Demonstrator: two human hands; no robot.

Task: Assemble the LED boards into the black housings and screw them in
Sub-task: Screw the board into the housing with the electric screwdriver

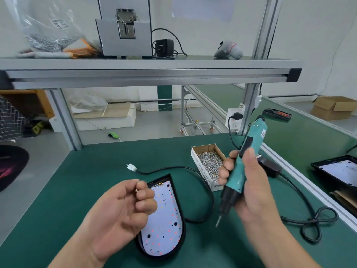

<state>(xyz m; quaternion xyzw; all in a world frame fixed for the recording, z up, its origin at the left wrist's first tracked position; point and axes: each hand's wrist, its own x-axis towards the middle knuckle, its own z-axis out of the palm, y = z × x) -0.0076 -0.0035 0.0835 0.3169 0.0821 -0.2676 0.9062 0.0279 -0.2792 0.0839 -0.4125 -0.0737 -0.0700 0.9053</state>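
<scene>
Between my two hands, on the mat [87, 190], lies the housing [183, 232] with the board [164, 219] seated in it. Its long axis runs almost straight away from me, rounded end nearest. My left hand [123, 207] hovers over its left edge, thumb and forefinger pinching a small screw [136, 190]. My right hand [249, 182] is wrapped round the driver [244, 161], which leans so its bit [218, 222] points down and left, tip just beside the housing's right rim. The left hand is nearer the board, so I judge the screw goes to a hole first, then the bit swings left. The screw box [207, 161] sits beyond, to the right.
</scene>
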